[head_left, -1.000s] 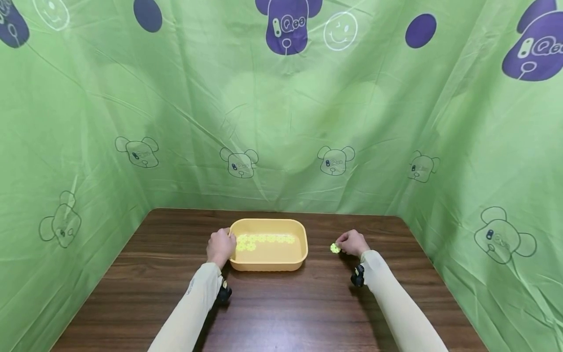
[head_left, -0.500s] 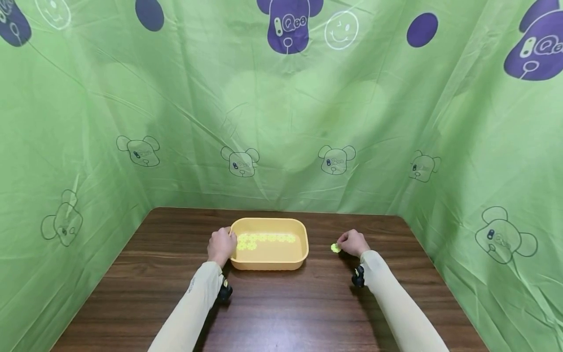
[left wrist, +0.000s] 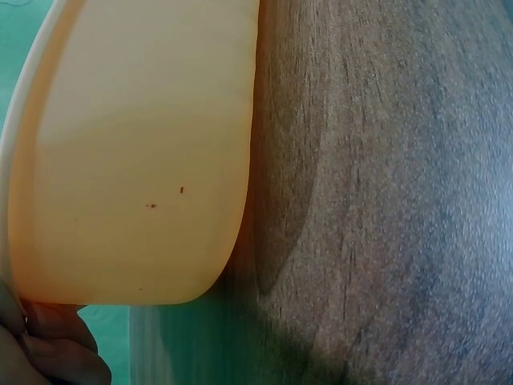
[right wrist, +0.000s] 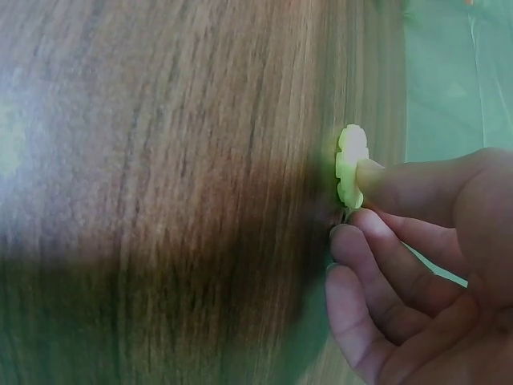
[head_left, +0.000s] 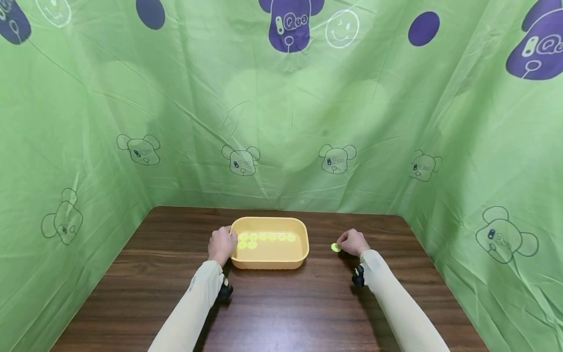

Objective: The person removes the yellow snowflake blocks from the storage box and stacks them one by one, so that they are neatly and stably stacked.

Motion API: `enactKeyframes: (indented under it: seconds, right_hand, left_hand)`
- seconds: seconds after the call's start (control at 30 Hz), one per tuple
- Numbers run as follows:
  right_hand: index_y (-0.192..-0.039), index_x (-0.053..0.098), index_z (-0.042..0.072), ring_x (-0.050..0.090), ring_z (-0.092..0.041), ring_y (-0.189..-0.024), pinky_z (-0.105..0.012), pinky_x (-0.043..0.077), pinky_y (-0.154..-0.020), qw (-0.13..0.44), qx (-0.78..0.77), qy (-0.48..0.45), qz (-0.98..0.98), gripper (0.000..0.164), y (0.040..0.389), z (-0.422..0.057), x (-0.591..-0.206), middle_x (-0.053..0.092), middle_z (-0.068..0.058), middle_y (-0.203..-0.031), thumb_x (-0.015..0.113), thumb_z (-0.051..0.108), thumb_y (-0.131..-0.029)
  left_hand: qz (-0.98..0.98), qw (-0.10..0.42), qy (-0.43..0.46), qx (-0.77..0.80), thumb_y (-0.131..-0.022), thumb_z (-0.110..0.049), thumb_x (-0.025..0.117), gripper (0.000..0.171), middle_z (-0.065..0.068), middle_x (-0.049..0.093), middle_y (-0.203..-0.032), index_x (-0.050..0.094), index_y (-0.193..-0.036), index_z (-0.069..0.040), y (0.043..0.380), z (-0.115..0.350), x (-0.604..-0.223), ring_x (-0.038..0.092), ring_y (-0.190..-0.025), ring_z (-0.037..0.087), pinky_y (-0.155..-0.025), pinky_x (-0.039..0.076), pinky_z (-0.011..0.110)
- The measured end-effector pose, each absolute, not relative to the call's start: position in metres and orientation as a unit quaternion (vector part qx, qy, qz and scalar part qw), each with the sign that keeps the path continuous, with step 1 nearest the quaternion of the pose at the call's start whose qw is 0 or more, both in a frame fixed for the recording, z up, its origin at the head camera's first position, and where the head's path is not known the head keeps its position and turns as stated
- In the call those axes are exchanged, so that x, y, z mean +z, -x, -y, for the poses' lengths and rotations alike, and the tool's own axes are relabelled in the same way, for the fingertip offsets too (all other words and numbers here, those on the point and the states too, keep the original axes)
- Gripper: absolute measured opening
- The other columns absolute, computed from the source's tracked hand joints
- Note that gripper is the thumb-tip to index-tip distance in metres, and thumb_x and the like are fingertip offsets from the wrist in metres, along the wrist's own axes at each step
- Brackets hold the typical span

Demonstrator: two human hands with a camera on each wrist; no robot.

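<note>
A yellow plastic basin [head_left: 270,264] stands at the far middle of the table. My left hand [head_left: 222,246] grips its left end, with fingers [left wrist: 60,349] curled at the rim in the left wrist view. Inside the basin lie several yellow-green flower-shaped pieces [head_left: 247,243], clustered at the left and running in a row rightward. To the right of the basin, my right hand [head_left: 353,242] pinches one more flower-shaped piece [right wrist: 350,164] between thumb and fingers. That piece is held on edge, low over the table; whether it touches the wood cannot be told.
The dark wood-grain table [head_left: 281,313] reaches back to a green printed curtain [head_left: 286,190], which hangs behind it and on both sides. Both forearms, in pale sleeves with a dark device at each wrist, come in from the front edge.
The flower-shaped piece in my right hand has tilted, so its face shows less in the head view. Both hands and the basin stay in place, while the head view shifts slightly.
</note>
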State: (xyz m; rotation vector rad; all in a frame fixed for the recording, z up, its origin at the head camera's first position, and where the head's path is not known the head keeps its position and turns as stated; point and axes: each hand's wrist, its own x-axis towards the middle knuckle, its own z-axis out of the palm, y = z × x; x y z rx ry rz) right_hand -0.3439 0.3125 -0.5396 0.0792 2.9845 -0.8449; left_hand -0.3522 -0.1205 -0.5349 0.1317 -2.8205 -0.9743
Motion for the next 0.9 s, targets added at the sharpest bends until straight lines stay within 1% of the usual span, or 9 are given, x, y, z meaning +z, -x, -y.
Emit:
enactKeyframes:
  seconds: [0.13, 0.33, 0.43, 0.67, 0.8, 0.9]
  right_hand:
    - [-0.084, 0.077, 0.008, 0.062, -0.019, -0.076, -0.031, 0.050, -0.067, 0.012, -0.267, -0.024, -0.963, 0.006, 0.346, -0.312, -0.537, 0.074, -0.003, -0.082, 0.074, 0.012, -0.082]
    - [-0.099, 0.075, 0.010, 0.066, -0.025, -0.093, -0.043, 0.052, -0.081, -0.026, -0.298, -0.035, -0.954, 0.018, 0.351, -0.298, -0.524, 0.073, -0.006, -0.097, 0.072, 0.026, -0.091]
    - [-0.103, 0.074, 0.009, 0.067, -0.027, -0.095, -0.047, 0.053, -0.084, -0.046, -0.305, -0.007, -0.951, 0.021, 0.355, -0.281, -0.512, 0.073, -0.008, -0.100, 0.071, 0.027, -0.092]
    - [-0.101, 0.074, 0.011, 0.066, -0.022, -0.087, -0.042, 0.054, -0.080, -0.070, -0.315, 0.045, -0.945, 0.019, 0.368, -0.229, -0.476, 0.073, -0.005, -0.092, 0.072, 0.027, -0.091]
    - [-0.102, 0.074, 0.011, 0.068, -0.021, -0.087, -0.041, 0.055, -0.081, -0.065, -0.310, 0.073, -0.946, 0.017, 0.371, -0.196, -0.461, 0.074, -0.005, -0.093, 0.071, 0.025, -0.092]
    - [-0.101, 0.074, 0.011, 0.069, -0.020, -0.087, -0.039, 0.056, -0.081, -0.057, -0.305, 0.087, -0.947, 0.015, 0.373, -0.174, -0.456, 0.074, -0.005, -0.094, 0.072, 0.024, -0.093]
  left_hand:
    - [0.939, 0.082, -0.047, -0.330, -0.101, -0.021, 0.051, 0.038, 0.028, 0.070, -0.118, 0.068, -0.131, -0.005, 0.353, 0.120, -0.535, 0.070, -0.098, 0.045, -0.075, 0.055, 0.058]
    - [0.940, 0.080, -0.044, -0.329, -0.100, -0.022, 0.052, 0.037, 0.029, 0.070, -0.116, 0.069, -0.129, -0.006, 0.355, 0.119, -0.535, 0.070, -0.097, 0.045, -0.073, 0.055, 0.057]
    - [0.940, 0.082, -0.045, -0.327, -0.100, -0.021, 0.053, 0.036, 0.029, 0.070, -0.114, 0.070, -0.127, -0.005, 0.354, 0.120, -0.536, 0.070, -0.095, 0.044, -0.072, 0.055, 0.056]
    - [0.941, 0.080, -0.046, -0.327, -0.100, -0.021, 0.052, 0.035, 0.029, 0.070, -0.112, 0.070, -0.125, -0.004, 0.355, 0.121, -0.536, 0.070, -0.093, 0.044, -0.070, 0.055, 0.056]
    - [0.940, 0.070, -0.050, -0.330, -0.101, -0.022, 0.051, 0.035, 0.028, 0.070, -0.115, 0.070, -0.125, -0.005, 0.354, 0.121, -0.536, 0.070, -0.095, 0.043, -0.072, 0.055, 0.055]
    - [0.940, 0.071, -0.050, -0.330, -0.101, -0.021, 0.052, 0.034, 0.028, 0.070, -0.115, 0.070, -0.126, -0.006, 0.355, 0.120, -0.536, 0.070, -0.096, 0.043, -0.072, 0.055, 0.056]
